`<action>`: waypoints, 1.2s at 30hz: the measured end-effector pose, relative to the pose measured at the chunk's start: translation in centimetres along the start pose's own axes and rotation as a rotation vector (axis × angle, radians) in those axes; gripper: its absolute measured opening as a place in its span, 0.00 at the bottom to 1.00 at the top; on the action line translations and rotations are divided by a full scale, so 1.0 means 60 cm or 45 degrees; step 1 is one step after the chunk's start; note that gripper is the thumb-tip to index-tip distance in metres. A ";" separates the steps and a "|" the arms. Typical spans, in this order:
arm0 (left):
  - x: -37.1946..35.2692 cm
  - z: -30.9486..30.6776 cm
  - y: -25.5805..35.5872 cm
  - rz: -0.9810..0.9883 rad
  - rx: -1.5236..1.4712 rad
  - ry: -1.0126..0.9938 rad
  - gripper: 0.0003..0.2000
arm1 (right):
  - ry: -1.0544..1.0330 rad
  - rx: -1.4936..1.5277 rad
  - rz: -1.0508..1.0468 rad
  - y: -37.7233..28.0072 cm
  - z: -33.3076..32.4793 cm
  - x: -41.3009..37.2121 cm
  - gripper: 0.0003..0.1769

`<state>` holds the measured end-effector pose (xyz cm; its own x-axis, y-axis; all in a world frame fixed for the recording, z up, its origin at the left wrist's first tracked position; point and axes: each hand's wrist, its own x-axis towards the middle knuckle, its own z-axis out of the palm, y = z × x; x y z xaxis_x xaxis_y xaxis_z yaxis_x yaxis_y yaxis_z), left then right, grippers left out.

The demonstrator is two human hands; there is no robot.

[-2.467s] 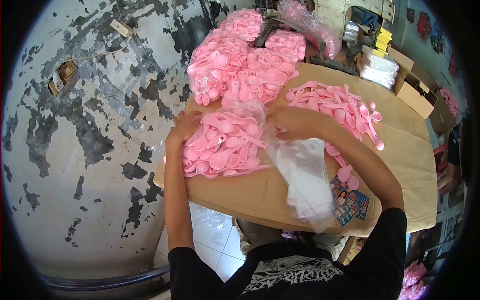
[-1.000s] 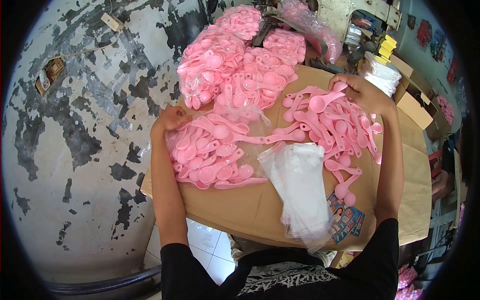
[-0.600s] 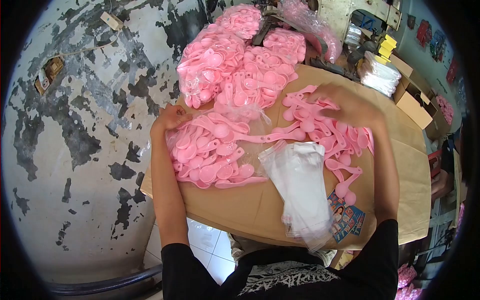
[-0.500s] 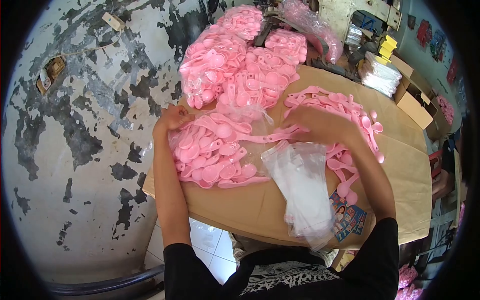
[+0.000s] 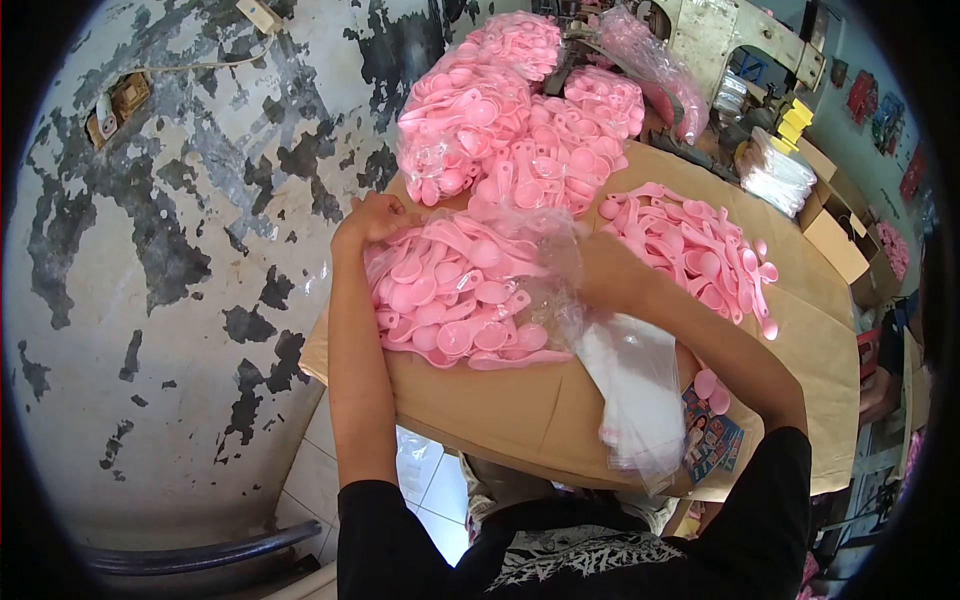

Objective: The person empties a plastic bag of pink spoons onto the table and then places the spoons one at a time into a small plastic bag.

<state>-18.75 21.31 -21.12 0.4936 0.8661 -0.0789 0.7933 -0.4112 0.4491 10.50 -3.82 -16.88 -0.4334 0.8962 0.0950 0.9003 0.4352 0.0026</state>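
Note:
A clear plastic bag full of pink spoons [image 5: 450, 290] lies on the brown-covered table, its mouth toward the right. My left hand [image 5: 378, 218] is at the bag's upper left corner, fingers curled in on the plastic. At the bag's mouth is my right hand [image 5: 600, 270], partly hidden by the crumpled clear film; its fingers cannot be made out. Loose pink spoons [image 5: 690, 245] are heaped just beyond my right forearm. Flat clear bags [image 5: 635, 390] lie below my right hand, beside printed cards [image 5: 712, 436].
Filled bags of pink spoons [image 5: 465, 115] are piled at the back against the wall. A machine [image 5: 745, 35], a stack of clear packets [image 5: 775, 172] and an open carton [image 5: 835, 235] stand at the back right. Part of another person's arm [image 5: 880, 385] shows at the far right.
My right hand has moved from the loose spoons' near side onto the bag's mouth. The spoons that stretched from the bag toward it no longer stick out. The whole view has shifted slightly.

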 end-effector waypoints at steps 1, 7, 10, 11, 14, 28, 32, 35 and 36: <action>0.001 0.001 -0.004 0.009 0.005 0.027 0.29 | -0.064 -0.018 0.037 -0.007 -0.031 -0.001 0.18; 0.008 0.009 -0.017 0.033 -0.086 0.039 0.30 | 0.001 -0.030 0.407 0.059 -0.155 -0.128 0.22; 0.019 0.012 -0.021 0.060 0.029 0.044 0.29 | 0.190 -0.426 0.290 0.055 -0.173 -0.149 0.21; 0.018 0.014 -0.023 0.074 -0.006 0.065 0.28 | 0.169 -0.173 0.280 0.060 -0.154 -0.138 0.21; 0.016 0.019 -0.024 0.100 -0.053 0.114 0.27 | 0.027 0.366 0.181 0.021 -0.066 -0.087 0.20; 0.007 0.010 -0.017 0.063 -0.027 0.080 0.26 | 0.124 0.219 -0.171 0.026 0.096 0.084 0.16; 0.016 0.014 -0.024 0.066 -0.052 0.066 0.27 | 0.419 0.445 -0.053 0.024 0.023 0.019 0.19; 0.015 0.016 -0.026 0.069 -0.039 0.090 0.27 | 0.206 0.561 0.275 0.011 -0.083 -0.068 0.18; 0.013 0.017 -0.023 0.071 -0.033 0.094 0.27 | 0.093 0.683 0.448 0.001 -0.124 -0.093 0.17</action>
<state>-19.08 22.29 -22.74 0.5086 0.8609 0.0123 0.7551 -0.4528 0.4742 13.28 -9.43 -9.97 -0.0948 0.9932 0.0670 0.8352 0.1160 -0.5375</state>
